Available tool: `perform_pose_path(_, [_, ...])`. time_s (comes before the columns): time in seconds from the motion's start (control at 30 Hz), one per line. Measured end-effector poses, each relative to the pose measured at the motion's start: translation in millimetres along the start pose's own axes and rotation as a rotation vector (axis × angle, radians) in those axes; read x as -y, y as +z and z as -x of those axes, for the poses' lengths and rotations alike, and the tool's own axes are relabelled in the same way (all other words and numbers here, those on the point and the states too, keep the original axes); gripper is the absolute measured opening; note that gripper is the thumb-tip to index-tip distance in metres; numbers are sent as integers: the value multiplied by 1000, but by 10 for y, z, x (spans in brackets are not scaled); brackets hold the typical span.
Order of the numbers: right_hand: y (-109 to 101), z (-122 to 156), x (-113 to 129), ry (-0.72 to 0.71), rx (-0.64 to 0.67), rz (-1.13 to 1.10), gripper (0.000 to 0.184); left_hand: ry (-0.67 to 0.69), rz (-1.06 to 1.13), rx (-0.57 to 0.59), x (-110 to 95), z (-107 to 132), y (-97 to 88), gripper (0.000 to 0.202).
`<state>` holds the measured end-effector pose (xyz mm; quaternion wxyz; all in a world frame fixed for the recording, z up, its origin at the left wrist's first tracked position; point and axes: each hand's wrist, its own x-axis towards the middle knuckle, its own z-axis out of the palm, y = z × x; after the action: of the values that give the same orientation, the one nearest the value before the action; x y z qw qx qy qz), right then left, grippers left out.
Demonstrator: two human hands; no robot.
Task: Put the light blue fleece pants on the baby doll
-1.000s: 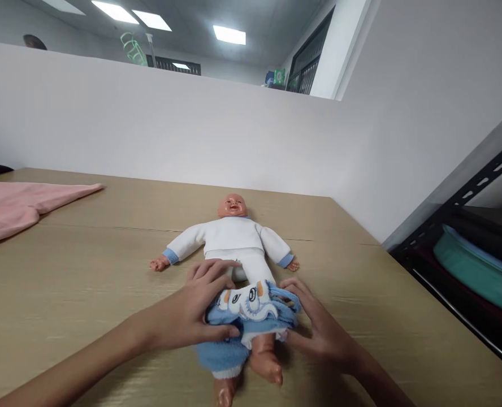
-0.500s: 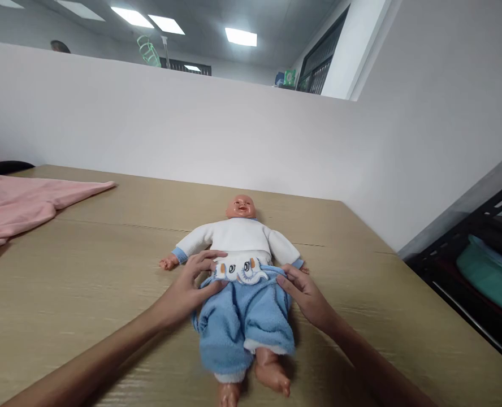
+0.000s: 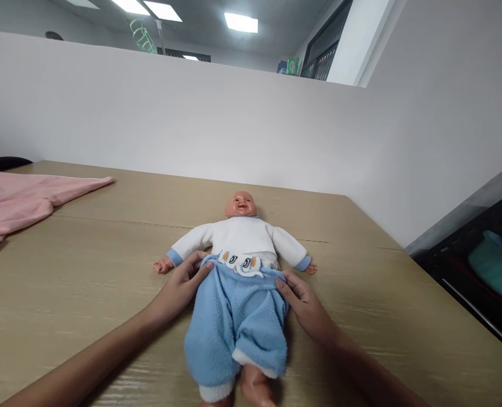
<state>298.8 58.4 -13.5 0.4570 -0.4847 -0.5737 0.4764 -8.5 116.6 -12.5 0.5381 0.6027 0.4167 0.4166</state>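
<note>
A baby doll [image 3: 239, 204] lies on its back on the wooden table [image 3: 85, 271], head away from me. It wears a white top [image 3: 238, 237] with blue cuffs and fluffy blue trousers [image 3: 236, 322] with a white embroidered waistband. My left hand [image 3: 177, 285] grips the waistband at the doll's left-hand side in view, fingers pinched on the fabric. My right hand [image 3: 304, 302] grips the waistband at the other side. The trousers cover the legs down to the ankles; one bare foot shows at the bottom edge.
A pink cloth [image 3: 17, 200] lies at the table's far left. A white partition wall [image 3: 170, 113] runs behind the table. A black metal shelf [image 3: 480, 271] with a teal basin [image 3: 499, 271] stands to the right.
The blue trousers were bunched around the doll's knees; both hands have drawn them up the legs to the waist, moving away from me.
</note>
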Motion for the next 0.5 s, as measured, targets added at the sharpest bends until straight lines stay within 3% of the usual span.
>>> perform_pose_path(0.13, [-21, 4, 13, -36, -17, 18, 39, -16, -30, -11, -9, -44, -11, 49])
perform_pose_path(0.3, [-35, -17, -122, 41, -177, -36, 50, -42, -27, 51, -84, 46, -10, 40])
perform_pose_path(0.5, [29, -59, -327, 81, -225, -318, 57, -174, 313, 182, -76, 186, 80, 39])
